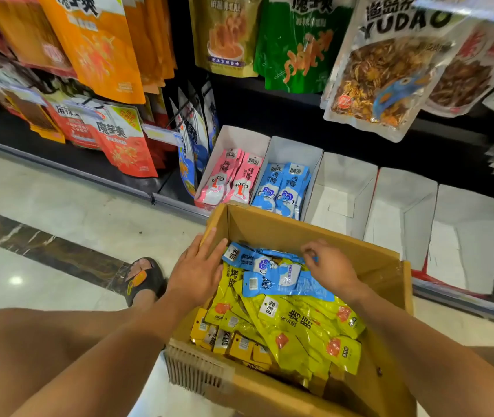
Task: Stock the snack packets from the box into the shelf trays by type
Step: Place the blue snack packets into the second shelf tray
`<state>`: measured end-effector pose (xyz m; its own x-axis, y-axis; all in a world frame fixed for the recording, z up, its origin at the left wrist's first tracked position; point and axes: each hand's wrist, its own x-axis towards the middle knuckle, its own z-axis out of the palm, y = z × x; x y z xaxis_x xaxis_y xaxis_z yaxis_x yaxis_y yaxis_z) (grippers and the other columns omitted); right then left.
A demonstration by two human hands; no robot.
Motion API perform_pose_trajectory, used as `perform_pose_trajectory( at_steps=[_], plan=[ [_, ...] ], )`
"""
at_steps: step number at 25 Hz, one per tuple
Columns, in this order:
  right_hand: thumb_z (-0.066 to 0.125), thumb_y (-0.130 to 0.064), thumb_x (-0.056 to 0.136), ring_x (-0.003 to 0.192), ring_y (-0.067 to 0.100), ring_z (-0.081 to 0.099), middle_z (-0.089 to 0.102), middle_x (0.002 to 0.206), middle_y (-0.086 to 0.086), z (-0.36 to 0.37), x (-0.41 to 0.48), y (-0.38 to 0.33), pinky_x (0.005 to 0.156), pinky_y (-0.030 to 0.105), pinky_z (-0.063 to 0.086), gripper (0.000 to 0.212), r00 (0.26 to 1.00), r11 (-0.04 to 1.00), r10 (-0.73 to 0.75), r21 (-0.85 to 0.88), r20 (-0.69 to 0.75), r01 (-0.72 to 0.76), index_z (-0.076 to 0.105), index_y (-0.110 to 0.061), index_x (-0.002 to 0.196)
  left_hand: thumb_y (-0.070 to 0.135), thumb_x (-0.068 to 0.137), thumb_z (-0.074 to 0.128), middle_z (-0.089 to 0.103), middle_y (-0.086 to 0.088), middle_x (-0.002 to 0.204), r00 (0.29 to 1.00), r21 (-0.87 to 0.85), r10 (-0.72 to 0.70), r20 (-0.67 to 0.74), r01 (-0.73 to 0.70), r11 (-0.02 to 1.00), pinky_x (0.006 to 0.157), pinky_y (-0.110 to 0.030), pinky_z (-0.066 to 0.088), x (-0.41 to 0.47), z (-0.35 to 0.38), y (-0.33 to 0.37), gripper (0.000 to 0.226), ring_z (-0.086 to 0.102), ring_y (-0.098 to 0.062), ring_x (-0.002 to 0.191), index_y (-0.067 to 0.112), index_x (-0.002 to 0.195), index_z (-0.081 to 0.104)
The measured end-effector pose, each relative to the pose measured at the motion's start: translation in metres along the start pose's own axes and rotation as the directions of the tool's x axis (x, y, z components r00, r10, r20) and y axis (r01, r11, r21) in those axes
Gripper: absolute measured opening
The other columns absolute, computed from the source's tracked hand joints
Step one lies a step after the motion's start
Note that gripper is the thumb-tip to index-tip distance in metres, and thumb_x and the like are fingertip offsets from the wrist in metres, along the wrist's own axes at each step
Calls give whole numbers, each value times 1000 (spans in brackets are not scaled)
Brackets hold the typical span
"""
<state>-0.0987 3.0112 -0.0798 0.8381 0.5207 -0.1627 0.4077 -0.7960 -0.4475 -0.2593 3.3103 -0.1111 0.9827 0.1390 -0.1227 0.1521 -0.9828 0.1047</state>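
two hands are in the cardboard box (270, 228), which sits on the floor against the shelf front. blue packets (273, 282) lie heaped at the box's far end; yellow packets (300, 325) fill the middle and near end.

step in hand, as i read it: pull out the blue ones. best to take only blue and shake off any yellow that rides along. square the bunch so the printed faces match, then lift over the far wall into the blue tray (295, 147), just past the box's far edge and part filled. the pink tray (241, 135) to its left is a different type. three empty white trays (345, 173) stand to the right, likely for yellow and whatever else is under it.

left hand (199, 267): flat, palm down, fingers straight and together, at the far-left corner against the left wall, fingertips touching the blue heap. it grips nothing.

right hand (328, 264): near the far-right side, knuckles up, fingers curled, thumb and forefinger pinching a blue edge. how many packets it has, i cannot tell.
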Motion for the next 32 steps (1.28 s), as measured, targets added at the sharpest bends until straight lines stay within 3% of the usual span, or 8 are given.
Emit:
perform_pose_trajectory(
  at_steps=[4,10,14,17,23,27,30,32],
  plan=[
    [60,-25,94,127,22,53,56,141,0,37,-10,18,104,33,44,41,963,980,88,-195,255,-38,59,-25,134,50,106,32,-10,-2,172,999,-17,-27,-20,27,999,118,-50,37,-1,-3,5,59,14,-32,157,30,161,26],
    [59,-24,93,140,26,39,43,153,1,81,26,-2,114,40,36,57,936,981,82,-196,344,-14,44,-28,148,49,104,35,-11,-3,172,999,6,-29,-28,29,1000,114,-49,43,3,-2,5,59,26,-33,152,27,159,29],
    [56,-40,93,148,28,24,32,159,0,103,44,-6,119,46,25,69,871,928,133,-368,473,58,30,-28,155,49,105,32,-17,-1,171,999,-5,-33,-18,33,999,113,-49,44,3,-2,2,58,27,-32,151,28,159,28],
    [54,-47,94,142,29,32,41,151,1,105,40,-8,113,46,30,63,879,851,141,-509,455,126,36,-30,151,49,105,31,-16,-2,171,999,-2,-24,-24,24,1000,112,-50,44,3,-2,2,58,28,-32,151,27,159,28],
    [67,-46,89,127,26,52,53,138,3,105,19,-13,100,40,44,64,900,849,182,-526,396,60,40,-22,142,50,103,33,-14,-2,171,999,10,-29,-39,30,1000,110,-51,46,3,-1,3,58,31,-33,148,27,156,33],
    [78,-46,80,115,29,59,48,134,10,104,14,-11,77,36,50,78,846,898,332,-415,417,-148,40,-13,138,51,103,35,-11,-3,171,998,15,-33,-60,34,999,108,-48,47,1,-1,5,56,33,-33,147,27,153,36],
    [79,-36,79,105,25,60,47,131,8,96,15,-4,71,30,48,59,809,920,370,-300,457,-251,55,-18,129,53,102,34,-9,-2,172,997,10,-36,-64,36,999,108,-49,47,2,-1,5,57,33,-33,147,27,153,37],
    [77,-29,80,96,24,58,52,124,7,90,11,-1,67,30,45,50,816,932,351,-255,459,-258,55,-19,124,54,101,34,-7,-2,172,997,-6,-38,-61,38,999,108,-51,46,2,-1,4,58,34,-33,147,27,152,38]
  ],
)
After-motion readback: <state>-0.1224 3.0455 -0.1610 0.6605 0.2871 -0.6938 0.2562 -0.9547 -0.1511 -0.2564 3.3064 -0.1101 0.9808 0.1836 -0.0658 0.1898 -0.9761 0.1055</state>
